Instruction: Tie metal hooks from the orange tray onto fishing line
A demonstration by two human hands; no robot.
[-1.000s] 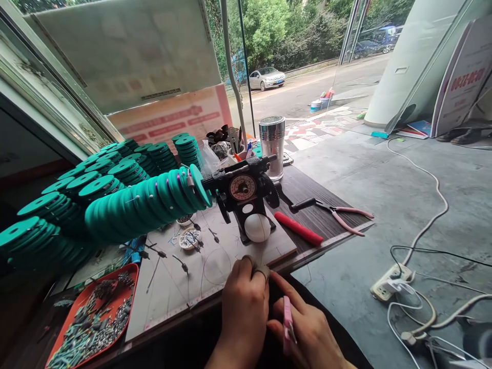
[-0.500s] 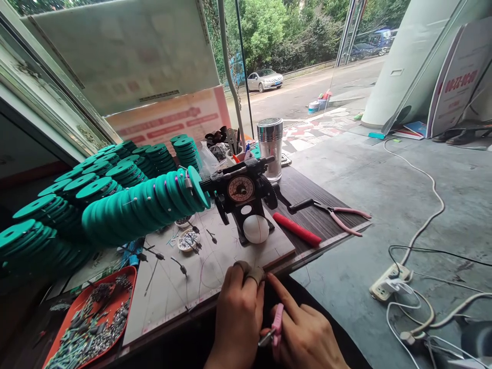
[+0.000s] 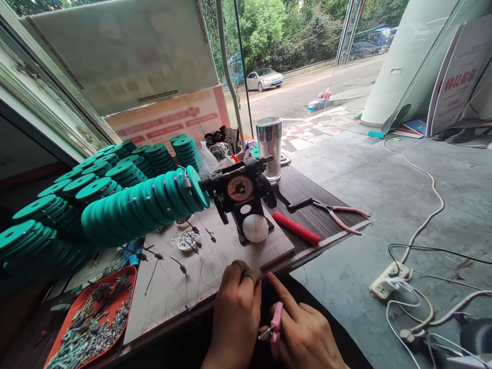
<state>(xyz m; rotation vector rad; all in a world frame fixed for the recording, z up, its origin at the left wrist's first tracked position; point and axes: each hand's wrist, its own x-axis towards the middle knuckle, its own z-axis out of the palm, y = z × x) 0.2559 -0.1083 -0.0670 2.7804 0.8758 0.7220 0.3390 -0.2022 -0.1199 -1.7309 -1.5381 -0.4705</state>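
Observation:
My left hand (image 3: pixel 236 302) is closed in a pinch at the board's front edge, with tan covers around its fingertips. Whatever lies in that pinch is too fine or hidden to make out. My right hand (image 3: pixel 307 328) grips pink-handled scissors (image 3: pixel 275 328) in its palm, a short metal blade pointing left. Its index finger stretches out to the left fingertips. Just beyond stands a black hand-crank winder (image 3: pixel 240 189) with a dial, a white egg-shaped object (image 3: pixel 255 228) at its base. Teal foam spools (image 3: pixel 142 205) line its shaft. Fine lines and small dark fittings (image 3: pixel 182 267) lie on the board (image 3: pixel 165 307).
An orange-red tray (image 3: pixel 132 287) of small metal parts sits at left, near a small dish of beads (image 3: pixel 188 240). Stacked teal spools (image 3: pixel 34 205) fill the back left. A red rod (image 3: pixel 295 229), pink-handled pliers (image 3: pixel 346 218) and a clear tumbler (image 3: pixel 269 148) lie or stand right of the winder.
Both hands keep nearly the same pose. The left fingertips have shifted very slightly left, and a small gap to the right index fingertip is a bit wider.

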